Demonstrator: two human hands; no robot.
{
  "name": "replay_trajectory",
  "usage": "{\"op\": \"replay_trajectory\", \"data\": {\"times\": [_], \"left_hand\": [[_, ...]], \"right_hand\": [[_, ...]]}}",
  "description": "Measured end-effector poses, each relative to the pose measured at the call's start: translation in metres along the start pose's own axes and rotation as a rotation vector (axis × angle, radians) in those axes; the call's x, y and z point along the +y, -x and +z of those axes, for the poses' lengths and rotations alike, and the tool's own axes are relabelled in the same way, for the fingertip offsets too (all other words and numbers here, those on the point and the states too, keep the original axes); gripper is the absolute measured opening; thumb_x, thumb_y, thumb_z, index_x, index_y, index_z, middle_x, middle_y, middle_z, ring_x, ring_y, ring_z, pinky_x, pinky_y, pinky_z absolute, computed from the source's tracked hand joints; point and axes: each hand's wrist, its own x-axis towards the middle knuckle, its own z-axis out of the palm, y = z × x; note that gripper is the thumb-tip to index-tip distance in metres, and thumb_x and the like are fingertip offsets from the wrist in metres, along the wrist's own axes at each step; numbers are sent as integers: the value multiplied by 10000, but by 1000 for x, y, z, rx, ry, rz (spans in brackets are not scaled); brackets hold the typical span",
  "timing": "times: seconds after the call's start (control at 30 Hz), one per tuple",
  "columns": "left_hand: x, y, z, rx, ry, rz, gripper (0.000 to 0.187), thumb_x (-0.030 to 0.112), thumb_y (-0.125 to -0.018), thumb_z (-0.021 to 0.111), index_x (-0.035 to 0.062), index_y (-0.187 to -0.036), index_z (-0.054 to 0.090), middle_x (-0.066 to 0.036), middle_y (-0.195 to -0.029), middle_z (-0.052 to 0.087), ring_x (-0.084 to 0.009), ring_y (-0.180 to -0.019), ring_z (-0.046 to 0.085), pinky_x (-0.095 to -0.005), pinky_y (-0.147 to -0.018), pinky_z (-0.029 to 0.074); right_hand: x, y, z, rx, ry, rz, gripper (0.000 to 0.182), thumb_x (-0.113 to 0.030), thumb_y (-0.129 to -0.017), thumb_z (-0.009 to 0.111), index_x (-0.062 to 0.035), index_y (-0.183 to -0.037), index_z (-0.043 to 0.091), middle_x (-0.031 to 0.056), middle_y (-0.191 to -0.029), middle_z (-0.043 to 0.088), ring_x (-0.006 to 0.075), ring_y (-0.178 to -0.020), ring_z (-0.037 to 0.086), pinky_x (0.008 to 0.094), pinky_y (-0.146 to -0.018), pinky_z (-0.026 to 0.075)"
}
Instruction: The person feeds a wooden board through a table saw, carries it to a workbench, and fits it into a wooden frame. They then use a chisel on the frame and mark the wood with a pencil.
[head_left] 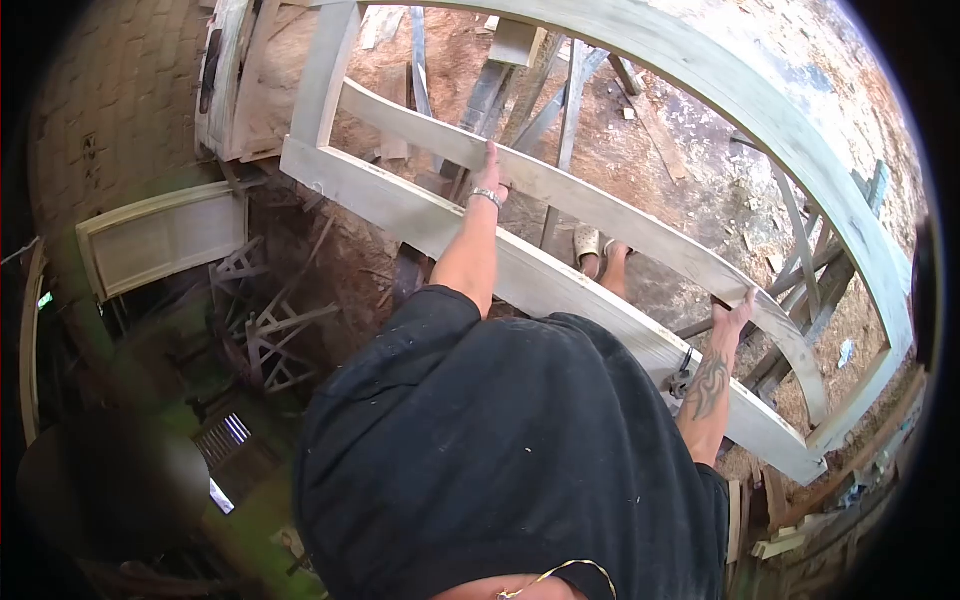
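Hands (491,182) spread wide hold the curved slat (590,205).

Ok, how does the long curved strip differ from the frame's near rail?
The strip is bowed, bending most toward its right end, while the near rail runs almost straight. The strip looks thinner; the near rail looks thicker. The left hand and right hand are on the strip, whereas the near rail lies closer to the black shirt. Both are long and pale.

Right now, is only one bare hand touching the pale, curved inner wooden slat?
No, the left hand and right hand both touch the slat.
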Motion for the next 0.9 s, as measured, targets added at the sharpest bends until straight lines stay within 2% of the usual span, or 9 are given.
{"op": "replay_trajectory", "data": {"times": [0.23, 0.33, 0.4, 0.47, 0.53, 0.6, 0.63, 0.73, 0.9], "left_hand": [[6, 14, 8, -91, 58, 45, 1065, 706, -758, 658, 34, -1491, 276, -129, -1460, 457, -287, -1292, 504, -486, -1073, 419], [10, 25, 13, -17, 70, -12, 1051, 722, -760, 630, 49, -1487, 277, -133, -1469, 447, -295, -1317, 476, -488, -1092, 403], [0, 5, 7, -183, 24, -8, 1057, 769, -758, 579, 69, -1492, 278, -135, -1505, 400, -313, -1345, 438, -534, -1119, 346], [6, 16, 10, -110, -9, -31, 1087, 768, -775, 589, 51, -1519, 253, -132, -1495, 428, -290, -1363, 427, -484, -1136, 322], [8, 6, -1, -19, -296, 37, 860, 739, -890, 448, 184, -1524, 281, -75, -1521, 399, -311, -1365, 401, -535, -1099, 319], [7, 10, 3, -225, -128, 39, 560, 537, -1008, 403, 187, -1445, 397, -108, -1423, 486, -296, -1255, 485, -525, -1079, 376], [7, 9, 5, -293, -97, 33, 648, 603, -991, 368, 165, -1469, 367, -98, -1488, 426, -305, -1329, 430, -531, -1124, 320], [13, 11, 9, -241, -68, -47, 925, 761, -889, 387, 119, -1537, 240, -121, -1573, 300, -321, -1413, 333, -505, -1183, 215], [13, -5, 0, -333, -140, -38, 1024, 788, -863, 390, 52, -1543, 179, -161, -1589, 242, -309, -1437, 293, -468, -1188, 219]], "right_hand": [[-2, 6, 15, 37, -12, -44, 448, -447, -993, 491, -122, -1297, 532, 105, -1322, 570, 347, -1236, 522, 583, -1048, 397], [-3, -27, -15, -166, -64, 27, 460, -440, -989, 504, -120, -1319, 516, 112, -1352, 552, 349, -1255, 510, 570, -1065, 388], [-1, -23, -9, -24, -71, -27, 509, -433, -891, 675, -174, -1304, 527, 78, -1294, 576, 318, -1214, 524, 566, -1034, 405], [2, -27, -14, -74, -103, -7, 553, -450, -888, 666, -168, -1333, 500, 87, -1311, 567, 321, -1229, 514, 583, -1054, 371], [1, -13, -6, -92, -9, -10, 509, -421, -914, 586, -133, -1326, 508, 106, -1287, 576, 314, -1188, 536, 569, -1026, 390], [17, -72, -56, -78, -82, 15, 396, -369, -888, 646, -130, -1195, 571, 62, -1108, 604, 251, -999, 578, 463, -890, 465], [11, -46, -35, -57, -57, -100, 574, -405, -886, 694, -74, -1319, 513, 135, -1271, 583, 315, -1166, 557, 503, -1036, 426], [6, -42, -19, -79, -138, -107, 659, -456, -866, 696, -93, -1363, 460, 106, -1290, 584, 290, -1157, 571, 510, -996, 460], [-2, -34, -4, 44, -57, -22, 690, -518, -857, 681, -130, -1376, 446, 94, -1317, 570, 280, -1176, 562, 533, -977, 467]]}}
